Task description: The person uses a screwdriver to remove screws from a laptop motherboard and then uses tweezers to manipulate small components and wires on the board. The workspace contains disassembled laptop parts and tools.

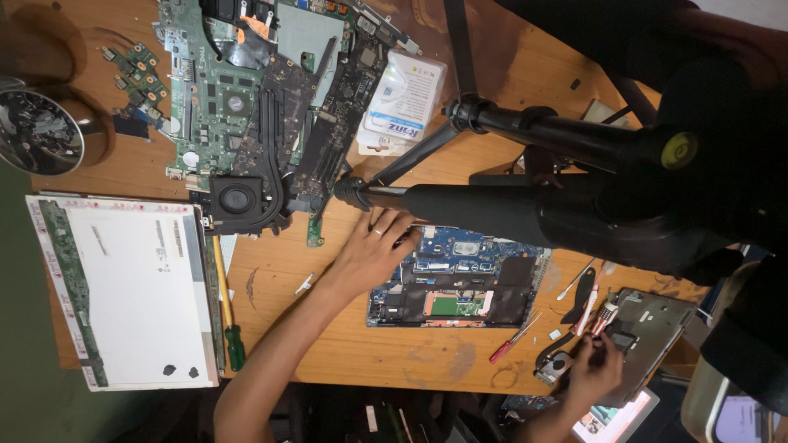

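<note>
- Left hand (pixel 371 250): lies on the top-left corner of the opened laptop base (pixel 460 279), fingers loosely spread and closed on nothing; the fingertips reach just under the padded tripod leg (pixel 484 212).
- Right hand (pixel 593 371): at the table's near right edge, fingers bent over small parts beside the grey laptop cover (pixel 652 324); whether they pinch anything cannot be told.
- Small fan unit (pixel 555 365): just beside the right hand, touching or nearly so.
- Opened laptop base: blue board exposed, flat on the wooden table (pixel 410 353), between the two hands.
- Red-handled tool (pixel 513 338): on the table, near the base's right corner.
- Green motherboard with black fan (pixel 238 107): far side of the table, well apart from both hands.
- Display panel (pixel 131 287): lying flat at the left.
- Green-handled screwdriver (pixel 232 328): alongside the panel's edge.
- White packet (pixel 404 102): beside the motherboard.
</note>
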